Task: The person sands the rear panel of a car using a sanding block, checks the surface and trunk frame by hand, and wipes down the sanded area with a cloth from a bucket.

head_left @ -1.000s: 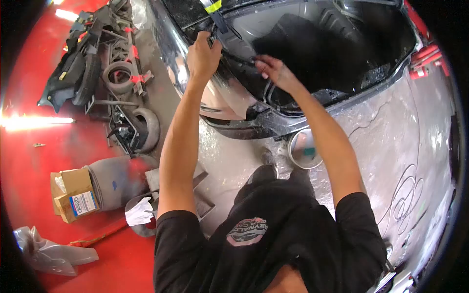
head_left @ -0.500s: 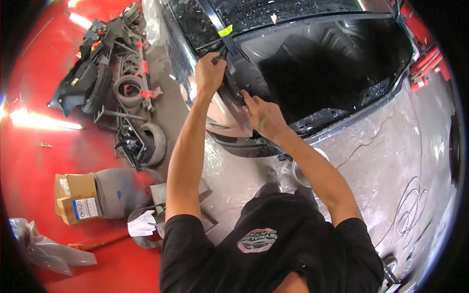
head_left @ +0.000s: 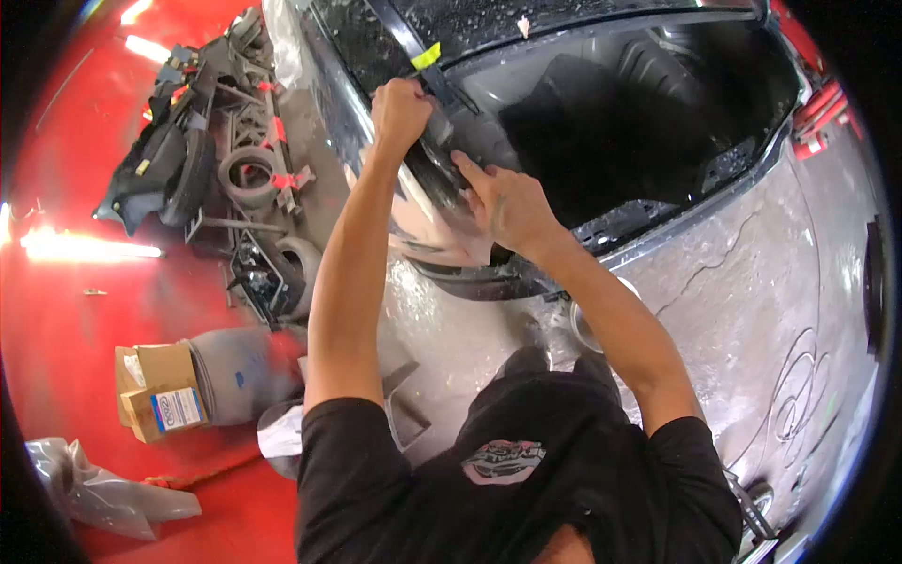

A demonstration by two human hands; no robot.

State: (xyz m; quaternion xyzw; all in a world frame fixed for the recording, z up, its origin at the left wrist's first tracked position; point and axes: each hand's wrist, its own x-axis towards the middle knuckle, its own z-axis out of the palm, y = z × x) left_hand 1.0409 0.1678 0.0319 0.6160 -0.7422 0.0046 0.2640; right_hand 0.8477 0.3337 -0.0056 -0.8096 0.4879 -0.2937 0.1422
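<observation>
A dark car body (head_left: 648, 221) stands in front of me with its rear compartment open. My left hand (head_left: 401, 111) is closed at the compartment's upper left corner, beside a dark strap (head_left: 399, 33) with yellow tape (head_left: 427, 56); what its fingers hold is hidden. My right hand (head_left: 507, 202) lies lower, over the left rim of the opening, index finger stretched out and the other fingers partly curled. A dark glossy strip (head_left: 435, 174) runs between the two hands, above a beige patch (head_left: 423, 226) on the car's rear corner.
On the left are car parts, a tire (head_left: 249, 177), a cardboard box (head_left: 162, 393), a grey cylinder (head_left: 237, 376) and clear plastic (head_left: 108, 493). A bucket (head_left: 581, 329) stands by my feet below the car. A thin hose (head_left: 794, 399) lies coiled on the right floor.
My right hand has moved from inside the opening to its left rim, with its index finger now extended. My left hand stays near the corner. The view has shifted, showing more of the car's top.
</observation>
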